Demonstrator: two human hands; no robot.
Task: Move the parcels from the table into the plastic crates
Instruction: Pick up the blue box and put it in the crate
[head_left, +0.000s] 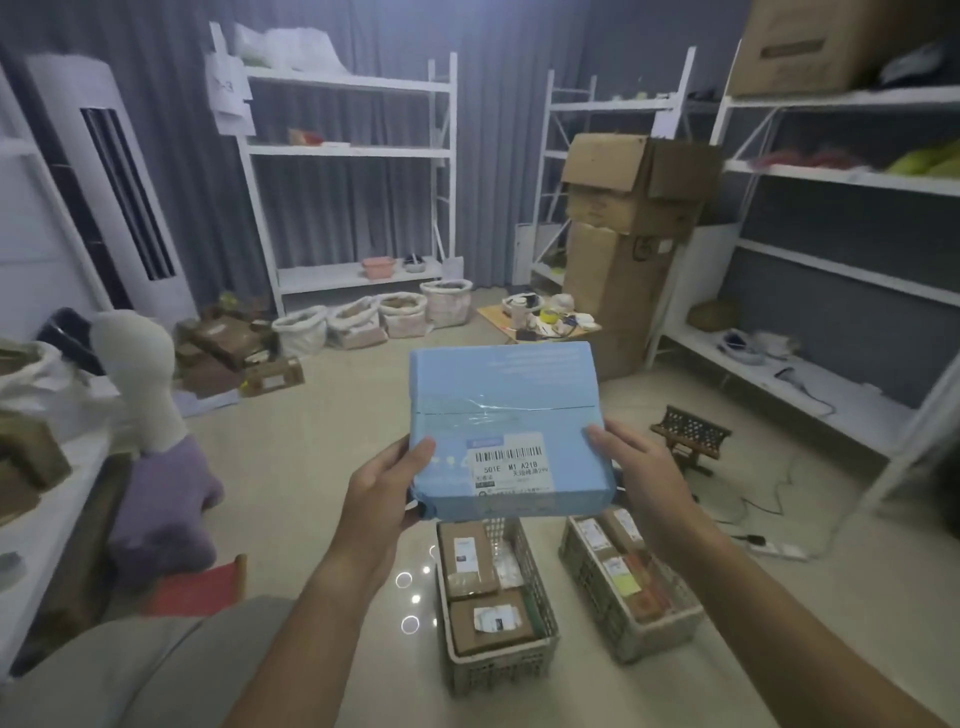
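Two plastic crates on the floor, left crate (498, 660) and right crate (631, 623), both with brown parcels inside. Above them a blue parcel (506, 421) held up in the air, left hand (387, 483) and right hand (641, 470) gripping its sides, fingers wrapped round the edges.

A smooth blue cardboard parcel (506, 431) sealed with glossy clear tape sits above perforated plastic crates (496, 660) of matt brown cardboard boxes (467, 564) on a glossy floor (311, 457).
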